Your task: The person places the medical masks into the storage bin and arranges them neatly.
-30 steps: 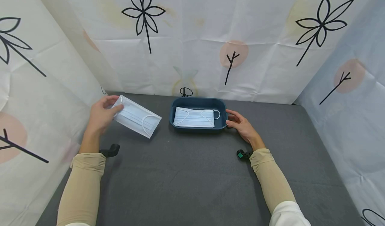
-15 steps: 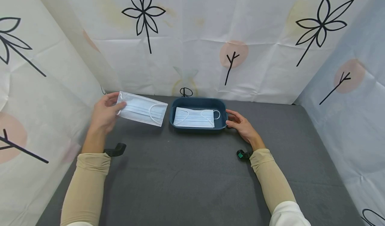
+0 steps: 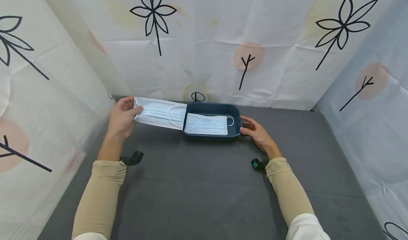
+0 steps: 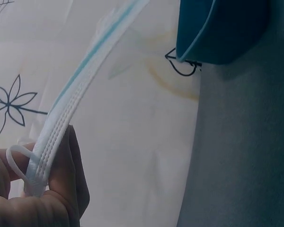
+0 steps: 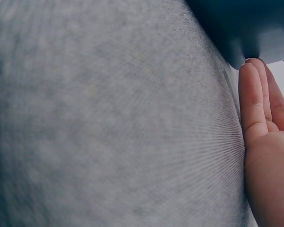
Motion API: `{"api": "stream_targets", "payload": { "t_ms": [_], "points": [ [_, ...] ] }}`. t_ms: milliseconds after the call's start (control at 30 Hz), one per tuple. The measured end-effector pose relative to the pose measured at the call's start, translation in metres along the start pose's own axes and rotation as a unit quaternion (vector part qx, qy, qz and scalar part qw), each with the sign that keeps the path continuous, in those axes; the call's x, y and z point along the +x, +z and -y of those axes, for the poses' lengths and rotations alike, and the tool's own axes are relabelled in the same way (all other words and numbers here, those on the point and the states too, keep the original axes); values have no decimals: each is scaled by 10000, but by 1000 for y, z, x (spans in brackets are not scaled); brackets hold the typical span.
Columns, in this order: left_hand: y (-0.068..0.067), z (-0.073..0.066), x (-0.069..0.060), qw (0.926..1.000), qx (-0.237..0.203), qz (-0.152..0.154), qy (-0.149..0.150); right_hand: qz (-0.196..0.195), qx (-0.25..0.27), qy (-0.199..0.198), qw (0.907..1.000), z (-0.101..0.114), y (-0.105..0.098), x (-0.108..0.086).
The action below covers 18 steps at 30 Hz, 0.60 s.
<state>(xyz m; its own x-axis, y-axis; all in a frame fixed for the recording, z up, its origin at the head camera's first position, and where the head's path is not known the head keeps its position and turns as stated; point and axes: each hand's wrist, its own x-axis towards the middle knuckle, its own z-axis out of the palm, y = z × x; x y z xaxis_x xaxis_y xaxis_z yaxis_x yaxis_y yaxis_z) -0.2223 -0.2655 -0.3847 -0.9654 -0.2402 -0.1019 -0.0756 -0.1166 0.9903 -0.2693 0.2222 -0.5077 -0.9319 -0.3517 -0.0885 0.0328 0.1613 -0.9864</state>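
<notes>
My left hand [image 3: 122, 117] pinches the left end of a pale blue face mask [image 3: 159, 113] between thumb and fingers. Held above the table, this mask stretches rightward, and its far end overlaps the left rim of a dark blue tray [image 3: 211, 138]. In the left wrist view the mask [image 4: 68, 99] is seen edge-on, with an ear loop [image 4: 15, 153] near the fingers. Another face mask [image 3: 207, 124] lies flat inside the tray. My right hand [image 3: 258, 133] touches the tray's right end; the right wrist view shows its straight fingers [image 5: 252, 94] against the wall.
A grey cloth-covered table [image 3: 197, 190] spreads beneath both hands. White printed curtains [image 3: 204, 38] rise behind the tray and along both sides. Each wrist carries a small black camera mount, such as the left one [image 3: 132, 158].
The left hand has carried its mask rightward and levelled it, so its far end now overlaps the tray's left rim. My right hand and the tray have stayed in place.
</notes>
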Motion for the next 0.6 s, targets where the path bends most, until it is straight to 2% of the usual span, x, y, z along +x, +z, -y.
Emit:
{"api": "stream_targets", "payload": {
  "t_ms": [333, 600],
  "points": [
    [27, 4, 2, 9997, 76, -196, -117, 42, 60, -46, 10000, 0, 2, 1],
    [55, 6, 4, 9981, -234, -510, -269, 47, 56, -87, 9999, -1, 0, 0]
  ]
}}
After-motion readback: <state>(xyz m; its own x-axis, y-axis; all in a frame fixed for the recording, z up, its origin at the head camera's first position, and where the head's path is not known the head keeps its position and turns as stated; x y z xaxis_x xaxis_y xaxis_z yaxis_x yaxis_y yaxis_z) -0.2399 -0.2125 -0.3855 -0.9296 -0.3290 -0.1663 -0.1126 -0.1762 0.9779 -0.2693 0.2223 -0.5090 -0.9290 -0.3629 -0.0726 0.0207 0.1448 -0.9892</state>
